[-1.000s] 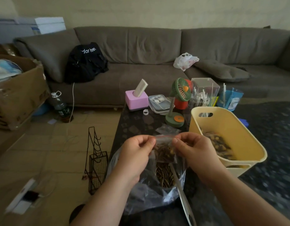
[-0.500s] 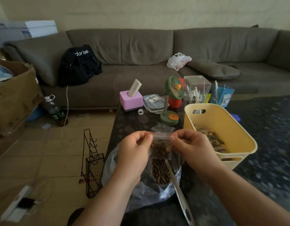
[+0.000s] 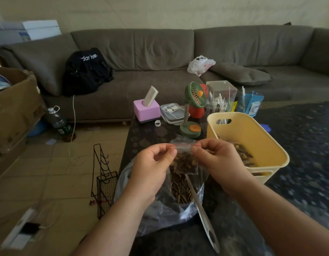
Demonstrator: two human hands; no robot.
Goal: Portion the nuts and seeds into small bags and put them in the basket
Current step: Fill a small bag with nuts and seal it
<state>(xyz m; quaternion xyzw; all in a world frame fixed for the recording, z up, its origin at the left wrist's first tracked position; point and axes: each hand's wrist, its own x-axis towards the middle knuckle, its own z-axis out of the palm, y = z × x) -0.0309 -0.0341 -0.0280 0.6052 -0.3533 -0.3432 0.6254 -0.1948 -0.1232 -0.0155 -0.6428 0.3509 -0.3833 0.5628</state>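
Currently both hands hold one small bag [image 3: 185, 160] in the air, above the mouth of the large clear bag [image 3: 165, 206] of seeds that sits at the near edge of the table [image 3: 141, 141].

Risk 1, as I judge it: the zip strip at the top is not confirmed sealed. I see a reddish strip stretched between the two pinches, but I cannot tell whether it is pressed closed along its length. If it goes into the basket [image 3: 271, 150] half sealed, seeds may spill among the bags already lying there.

Risk 2: the small bag is full and hangs only from its top corners. A slipped pinch on either side would tip it. It would likely drop into the large bag below, so loss should be slight, but the portion would need redoing.

Risk 3: the scoop [image 3: 200, 204] leans out of the large bag toward me, its handle past the bag's rim. A forearm sweeping right toward the basket could knock it and pull that bag off the near edge.

Pose. Left hand [image 3: 152, 167]: fingers curled, thumb and forefinger pinching the bag's top left corner, back of hand toward me. Right hand [image 3: 215, 159]: same curl, pinching the top right corner, just beside the basket's near left wall. Both forearms come up from the bottom of the view, converging on the bag.
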